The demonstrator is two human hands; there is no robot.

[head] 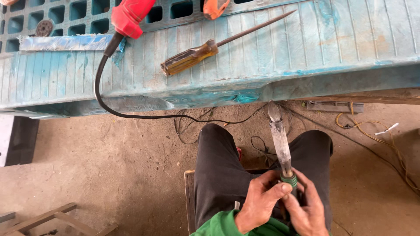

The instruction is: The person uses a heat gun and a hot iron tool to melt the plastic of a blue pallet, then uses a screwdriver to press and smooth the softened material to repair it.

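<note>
Nearest, at the bottom edge: left hand (pixel 259 202) curled around the lower end of a soldering iron (pixel 282 146), thumb laid across the green collar (pixel 289 179), fingers closed about the handle below it. Right hand (pixel 308 209) just beside and touching, fingers wrapped round the same handle from the other side, pinching it under the collar. Both hands closed on the tool, neither spread. A green sleeve (pixel 223 225) showing under the left wrist.

Iron held upright between the knees, its pale, grimy barrel rising from the collar, flattened metal tip at the top, close to the lower edge of the blue panel; touching or not, cannot tell. Dark trousers (pixel 216 166) on both legs, seated on a wooden stool (pixel 189 196) of which only an edge shows.

Farther out: dusty concrete floor (pixel 109 166), thin black wires tangled between the legs, yellow wire (pixel 372 129) coiled off to the right, wooden slats (pixel 39 218) at lower left.

Beyond that: a worn blue ribbed plastic panel (pixel 341 39) spanning the view. Lying on it, a screwdriver (pixel 210 50) with amber handle and long dark shaft, tilted up to the right. At the top edge, a red power tool (pixel 129 17) with a black cable (pixel 98 87) looping down off the panel onto the floor, and an orange handle (pixel 214 8) partly cut off.
</note>
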